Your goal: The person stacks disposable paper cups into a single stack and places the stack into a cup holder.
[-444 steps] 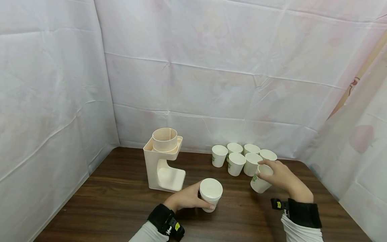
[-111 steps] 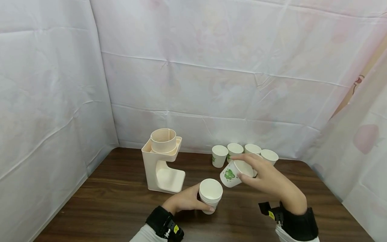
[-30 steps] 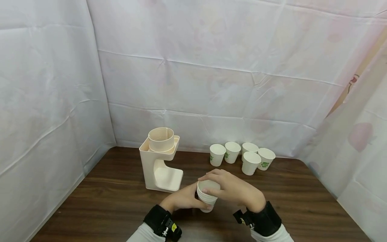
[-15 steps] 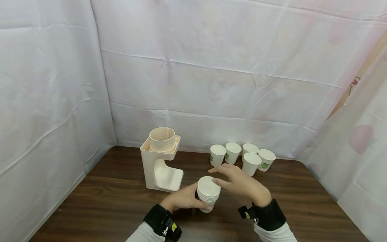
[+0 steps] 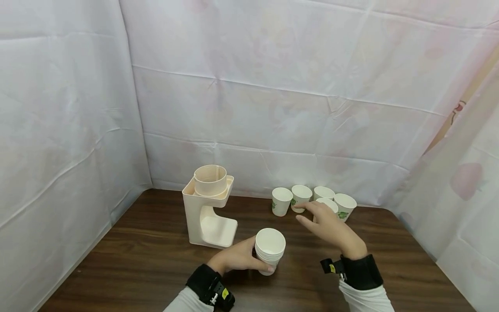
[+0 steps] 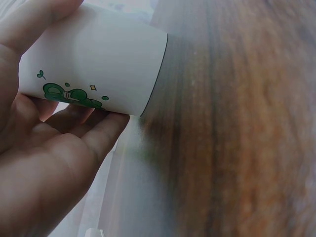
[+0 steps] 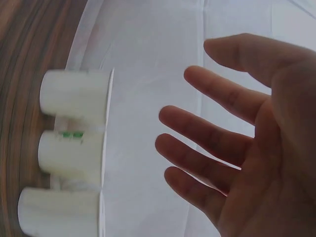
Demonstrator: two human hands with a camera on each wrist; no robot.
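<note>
My left hand (image 5: 237,256) curls round a stack of nested white paper cups (image 5: 270,242), held upright over the table with several rims showing. In the left wrist view, thumb and fingers wrap a white cup (image 6: 108,54) with a green cartoon print. My right hand (image 5: 330,226) holds nothing, its fingers spread and relaxed, and overlaps a front paper cup (image 5: 328,203) in the head view. The right wrist view has the same hand (image 7: 261,133) apart from a row of upright paper cups (image 7: 74,96).
Several loose paper cups stand at the back right, among them a leftmost cup (image 5: 281,203) and a rightmost cup (image 5: 345,207). A cream dispenser-like stand (image 5: 195,216) with a round open holder (image 5: 210,182) stands left of the stack. White curtains (image 5: 241,112) enclose the dark wooden table (image 5: 148,260).
My right hand brought a cup from the group to the left hand's stack, let go, and moved back right toward the loose cups. The stack is taller; the loose group is smaller.
</note>
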